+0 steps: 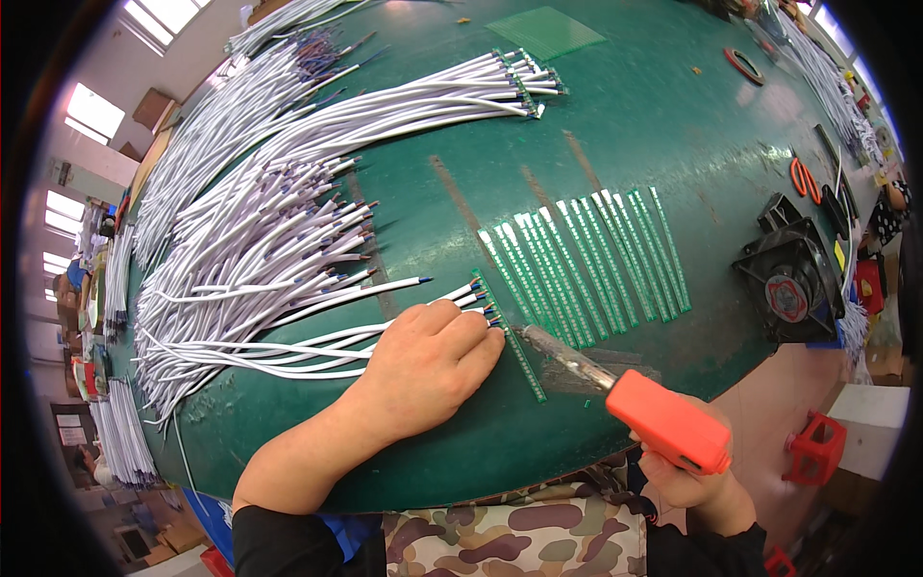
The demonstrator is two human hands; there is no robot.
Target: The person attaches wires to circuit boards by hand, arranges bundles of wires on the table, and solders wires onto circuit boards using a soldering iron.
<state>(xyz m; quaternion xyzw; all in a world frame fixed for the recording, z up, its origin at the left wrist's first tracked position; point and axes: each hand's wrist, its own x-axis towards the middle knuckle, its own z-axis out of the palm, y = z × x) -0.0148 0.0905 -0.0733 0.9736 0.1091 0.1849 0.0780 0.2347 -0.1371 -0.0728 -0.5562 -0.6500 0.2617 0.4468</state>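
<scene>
Right grip [694, 471] wrapped tight round orange soldering gun [665, 421], metal tip [531, 334] aimed up-left, touching or just short of the narrow green circuit strip [510, 337]. Left hand [428, 363] lies palm down, fingers together, pinning white wire ends [471, 296] against that strip's upper end; not clamped round anything. Strip's long axis runs near-right to far-left, wires come in from the left across it. Joint sits just right of left fingertips, so both hands nearly meet there. Beyond: row of spare green strips [596, 260], loose white wire pile [260, 250], finished wire bundle [461, 91] on green surface [635, 125]; black fan [790, 281] at right.
</scene>
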